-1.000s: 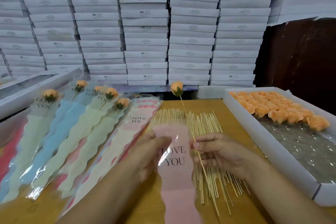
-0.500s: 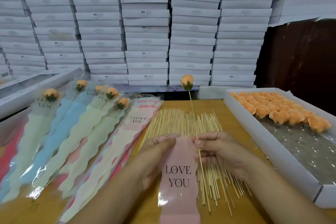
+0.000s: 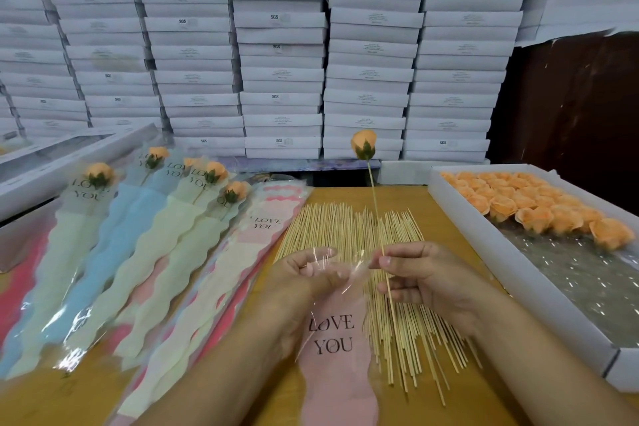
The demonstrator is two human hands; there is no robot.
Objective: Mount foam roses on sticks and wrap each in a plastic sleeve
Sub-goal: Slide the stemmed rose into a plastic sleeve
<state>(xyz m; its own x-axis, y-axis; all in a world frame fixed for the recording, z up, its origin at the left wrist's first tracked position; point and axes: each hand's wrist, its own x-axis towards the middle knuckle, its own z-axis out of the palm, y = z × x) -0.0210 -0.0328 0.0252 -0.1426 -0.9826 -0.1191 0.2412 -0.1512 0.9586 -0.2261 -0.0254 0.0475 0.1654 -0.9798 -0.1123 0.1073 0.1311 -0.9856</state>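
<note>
Stacked white boxes [image 3: 281,45] behind; left hand [image 3: 304,282] pinches sleeve [image 3: 337,339], right hand [image 3: 420,278] stick [image 3: 378,228]

sticks [image 3: 349,235] ahead, tray [image 3: 518,270] right, sleeves [image 3: 145,252] left

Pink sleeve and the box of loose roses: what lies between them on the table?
Head view: the pile of sticks lies between the pink sleeve and the box, then bare table.
</note>
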